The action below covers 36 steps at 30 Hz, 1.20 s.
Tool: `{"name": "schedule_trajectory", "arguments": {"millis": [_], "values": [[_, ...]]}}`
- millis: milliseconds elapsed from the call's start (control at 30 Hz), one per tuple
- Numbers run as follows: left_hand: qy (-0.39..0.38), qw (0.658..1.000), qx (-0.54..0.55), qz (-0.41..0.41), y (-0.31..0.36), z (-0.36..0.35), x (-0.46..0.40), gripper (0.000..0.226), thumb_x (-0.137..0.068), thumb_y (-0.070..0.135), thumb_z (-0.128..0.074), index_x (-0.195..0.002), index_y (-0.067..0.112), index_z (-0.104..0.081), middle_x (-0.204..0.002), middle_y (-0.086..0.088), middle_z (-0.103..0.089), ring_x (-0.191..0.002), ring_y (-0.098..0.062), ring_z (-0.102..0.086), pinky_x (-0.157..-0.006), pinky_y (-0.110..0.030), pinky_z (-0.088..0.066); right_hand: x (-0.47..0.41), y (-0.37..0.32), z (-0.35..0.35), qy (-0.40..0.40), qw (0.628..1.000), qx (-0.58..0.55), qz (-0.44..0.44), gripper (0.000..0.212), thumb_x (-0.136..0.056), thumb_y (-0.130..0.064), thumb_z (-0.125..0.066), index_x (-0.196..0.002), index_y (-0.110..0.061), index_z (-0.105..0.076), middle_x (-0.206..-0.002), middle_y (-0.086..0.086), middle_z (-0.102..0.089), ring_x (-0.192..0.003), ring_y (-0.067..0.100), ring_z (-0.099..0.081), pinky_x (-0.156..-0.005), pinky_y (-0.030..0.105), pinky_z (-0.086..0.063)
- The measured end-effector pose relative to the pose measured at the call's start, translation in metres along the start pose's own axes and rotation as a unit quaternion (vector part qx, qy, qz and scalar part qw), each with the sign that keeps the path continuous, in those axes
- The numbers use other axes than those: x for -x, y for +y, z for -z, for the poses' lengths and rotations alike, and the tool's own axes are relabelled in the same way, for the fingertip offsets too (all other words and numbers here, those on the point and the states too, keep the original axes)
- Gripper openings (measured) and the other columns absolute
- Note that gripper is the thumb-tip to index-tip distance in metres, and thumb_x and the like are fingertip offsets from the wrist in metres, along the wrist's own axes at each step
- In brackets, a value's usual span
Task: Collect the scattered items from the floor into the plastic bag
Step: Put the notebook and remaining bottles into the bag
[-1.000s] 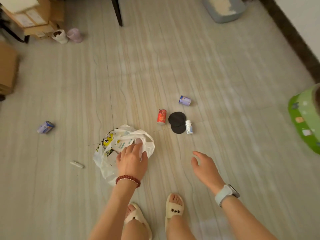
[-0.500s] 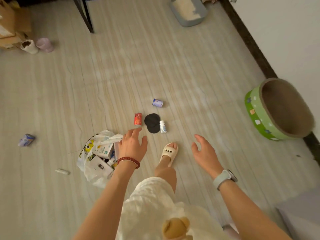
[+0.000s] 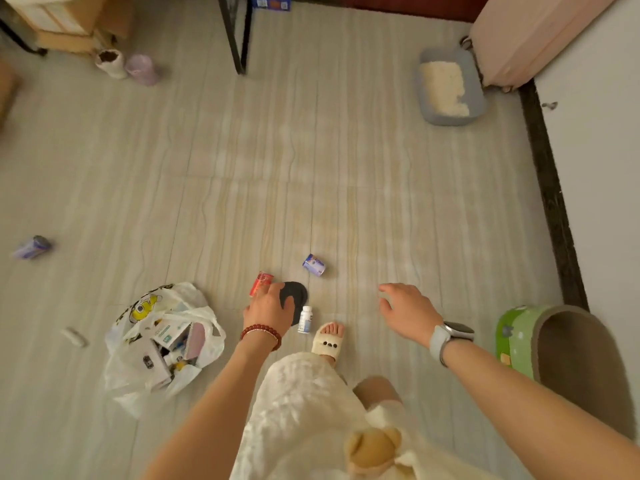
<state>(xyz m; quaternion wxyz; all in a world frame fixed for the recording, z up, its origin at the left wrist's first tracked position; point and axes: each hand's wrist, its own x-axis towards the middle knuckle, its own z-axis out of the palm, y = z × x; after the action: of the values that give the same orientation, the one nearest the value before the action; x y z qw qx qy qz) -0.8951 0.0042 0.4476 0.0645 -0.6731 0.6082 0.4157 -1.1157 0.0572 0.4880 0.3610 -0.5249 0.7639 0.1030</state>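
A white plastic bag [image 3: 138, 386] lies open on the floor at lower left, with small boxes inside. My left hand [image 3: 268, 311] hovers over a red can [image 3: 260, 282] and a pair of black round pads [image 3: 296, 293], partly covering both; its fingers look relaxed and hold nothing. A small white bottle [image 3: 305, 319] lies just right of that hand. A purple-and-white can [image 3: 313, 265] lies farther out. My right hand [image 3: 407, 311] hangs open above bare floor. Another purple can [image 3: 32, 247] and a small white tube [image 3: 73, 337] lie at the far left.
My slippered foot [image 3: 328, 341] stands beside the white bottle. A green round cat bed [image 3: 554, 355] sits at the right, by the wall. A grey litter tray [image 3: 450, 88], a black table leg [image 3: 232, 32], two small pots [image 3: 126, 65] and cardboard boxes [image 3: 62, 19] line the far side.
My left hand let go of the bag and moved right and forward over the red can and black pads. I stepped forward; my right hand stayed open.
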Motion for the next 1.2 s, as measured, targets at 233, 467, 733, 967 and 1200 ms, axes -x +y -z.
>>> {"name": "schedule_trajectory", "arguments": {"millis": [233, 467, 733, 967, 1200], "values": [[0.097, 0.983, 0.128, 0.086, 0.037, 0.019, -0.023, 0.038, -0.092, 0.025, -0.044, -0.129, 0.016, -0.044, -0.138, -0.007, -0.043, -0.123, -0.028, -0.044, -0.102, -0.045, -0.037, -0.091, -0.031, 0.056, -0.073, 0.991, 0.03, 0.107, 0.037, -0.093, -0.021, -0.038, -0.127, -0.011, -0.047, -0.129, 0.013, -0.053, -0.122, 0.03, -0.045, -0.103, 0.038, -0.036], [0.201, 0.903, 0.271, 0.267, 0.032, 0.005, -0.052, 0.04, -0.091, 0.024, -0.046, -0.129, 0.012, -0.044, -0.133, -0.012, -0.046, -0.122, -0.027, -0.045, -0.102, -0.036, -0.036, -0.195, -0.084, 0.069, -0.182, 0.952, 0.107, 0.223, 0.032, -0.094, -0.016, -0.038, -0.122, -0.004, -0.05, -0.127, 0.017, -0.055, -0.118, 0.03, -0.05, -0.098, 0.035, -0.039], [0.184, 0.827, 0.371, 0.379, -0.003, -0.095, -0.113, 0.04, -0.092, 0.023, -0.045, -0.131, 0.012, -0.042, -0.134, -0.01, -0.047, -0.122, -0.023, -0.045, -0.101, -0.033, -0.036, -0.299, -0.103, -0.004, -0.245, 0.933, 0.141, 0.222, 0.032, -0.092, -0.012, -0.038, -0.12, -0.007, -0.051, -0.12, 0.016, -0.059, -0.111, 0.03, -0.053, -0.093, 0.033, -0.04], [0.153, 0.763, 0.44, 0.448, -0.1, -0.275, -0.228, 0.04, -0.091, 0.02, -0.048, -0.129, 0.009, -0.044, -0.131, -0.015, -0.049, -0.119, -0.027, -0.048, -0.097, -0.035, -0.039, -0.447, -0.048, -0.197, -0.24, 0.939, 0.186, 0.161, 0.032, -0.089, -0.02, -0.047, -0.115, -0.003, -0.052, -0.118, 0.018, -0.058, -0.111, 0.033, -0.054, -0.089, 0.033, -0.042], [0.069, 0.877, 0.251, 0.403, -0.163, -0.442, -0.34, 0.044, -0.09, 0.022, -0.043, -0.134, 0.018, -0.035, -0.14, -0.008, -0.035, -0.129, -0.028, -0.03, -0.099, -0.039, -0.035, -0.564, 0.016, -0.35, -0.134, 0.977, 0.16, 0.047, 0.079, -0.079, -0.037, -0.063, -0.135, 0.0, -0.021, -0.136, 0.021, -0.032, -0.123, 0.039, -0.039, -0.099, 0.04, -0.035]]}}
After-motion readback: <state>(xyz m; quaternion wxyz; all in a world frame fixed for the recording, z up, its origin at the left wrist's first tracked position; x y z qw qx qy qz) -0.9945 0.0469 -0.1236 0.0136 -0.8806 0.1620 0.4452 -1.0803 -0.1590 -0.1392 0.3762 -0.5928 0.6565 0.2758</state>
